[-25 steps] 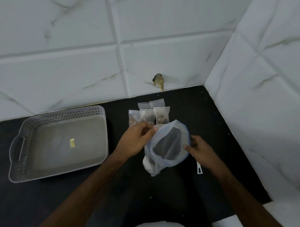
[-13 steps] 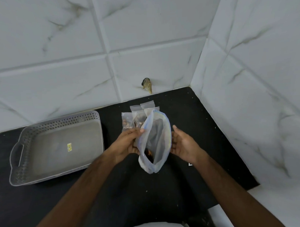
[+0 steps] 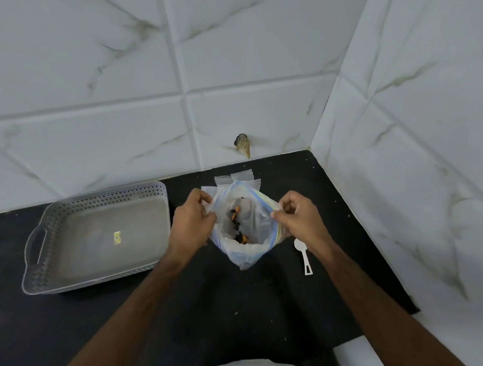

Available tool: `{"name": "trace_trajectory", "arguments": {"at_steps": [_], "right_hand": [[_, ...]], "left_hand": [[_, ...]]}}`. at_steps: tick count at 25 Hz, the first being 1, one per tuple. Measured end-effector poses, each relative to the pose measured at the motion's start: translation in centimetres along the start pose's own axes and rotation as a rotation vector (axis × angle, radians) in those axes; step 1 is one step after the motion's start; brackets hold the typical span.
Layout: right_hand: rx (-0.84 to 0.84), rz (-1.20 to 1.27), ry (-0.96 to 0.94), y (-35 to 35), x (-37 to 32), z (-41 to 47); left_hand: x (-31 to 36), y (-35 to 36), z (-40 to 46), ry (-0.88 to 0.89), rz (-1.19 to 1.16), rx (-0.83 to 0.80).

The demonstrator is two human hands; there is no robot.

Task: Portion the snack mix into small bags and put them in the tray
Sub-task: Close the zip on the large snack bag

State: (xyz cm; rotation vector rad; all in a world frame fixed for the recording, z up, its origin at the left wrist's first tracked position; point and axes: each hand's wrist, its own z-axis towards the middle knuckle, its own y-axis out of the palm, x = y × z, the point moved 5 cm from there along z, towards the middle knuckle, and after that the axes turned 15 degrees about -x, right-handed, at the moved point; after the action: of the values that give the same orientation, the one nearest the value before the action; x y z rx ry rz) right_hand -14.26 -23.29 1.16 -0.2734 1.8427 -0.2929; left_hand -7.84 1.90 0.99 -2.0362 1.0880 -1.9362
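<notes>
At far left, a grey plastic tray [image 3: 97, 237] with perforated walls and a cut-out handle sits on the black counter [image 3: 239, 306], its smooth floor bare but for a small yellow sticker [image 3: 117, 238]. Just to its right, your left hand [image 3: 191, 221] pinches one rim of a large clear zip bag [image 3: 244, 232], fingers curled into the thin, crinkled film. The bag's mouth gapes between your hands, showing a few orange and dark pieces of snack mix [image 3: 237, 224] low inside. Behind it, small clear bags [image 3: 241, 177] lie flat, mostly hidden, their contents impossible to make out. Your right hand [image 3: 297, 217] grips the opposite rim. A white plastic spoon [image 3: 304, 256] lies beside that wrist, its bowl partly covered.
</notes>
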Motion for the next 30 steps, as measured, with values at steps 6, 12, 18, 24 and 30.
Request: {"name": "trace_trajectory", "arguments": {"at_steps": [6, 12, 18, 24, 30], "right_hand": [[0.056, -0.274, -0.253, 1.2, -1.6, -0.8], [-0.414, 0.175, 0.160, 3.3, 2.4, 0.7], [-0.273, 0.334, 0.319, 3.5, 1.7, 4.4], [-0.502, 0.445, 0.170, 4.3, 0.8, 6.3], [-0.769, 0.119, 0.074, 2.9, -0.3, 5.9]], "left_hand": [[-0.3, 1.1, -0.3, -0.077, -0.160, -0.118], [-1.5, 2.3, -0.1, -0.152, -0.206, -0.332], [-0.8, 2.6, 4.0, -0.245, -0.347, -0.334], [-1.8, 3.2, 5.0, -0.315, -0.591, -0.367], [-2.7, 1.8, 4.6, -0.218, -0.650, -0.676]]}}
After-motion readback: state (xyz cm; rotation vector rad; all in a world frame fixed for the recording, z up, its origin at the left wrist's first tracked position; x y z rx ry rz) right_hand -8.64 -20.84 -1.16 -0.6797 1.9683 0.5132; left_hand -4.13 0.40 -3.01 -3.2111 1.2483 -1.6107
